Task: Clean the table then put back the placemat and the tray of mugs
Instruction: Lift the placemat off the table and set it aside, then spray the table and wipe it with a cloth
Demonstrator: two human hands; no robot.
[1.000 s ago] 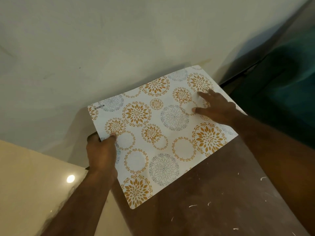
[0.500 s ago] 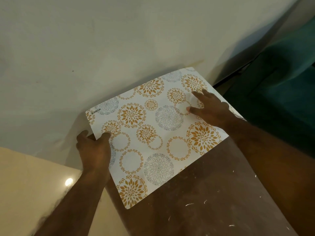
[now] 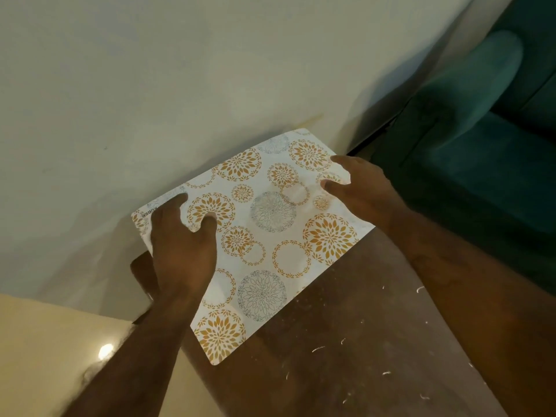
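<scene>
Brown desk (image 3: pixel 346 326) against a pale wall (image 3: pixel 210 85), white flecks (image 3: pixel 318 349) on its bare part. Placemat (image 3: pixel 270 236) lies flat at the far end, near the wall. Left hand (image 3: pixel 180 245) palm-down on its left part, thumb and forefinger spread. Right hand (image 3: pixel 361 191) presses its right edge, fingers loosely extended.

I see a plain off-white painted wall (image 3: pixel 180 70) filling the upper left. A dark teal velvet armchair (image 3: pixel 469 139) sits at upper right. Lower left, glossy cream floor (image 3: pixel 45 341) reflects a small bright light (image 3: pixel 105 351).
</scene>
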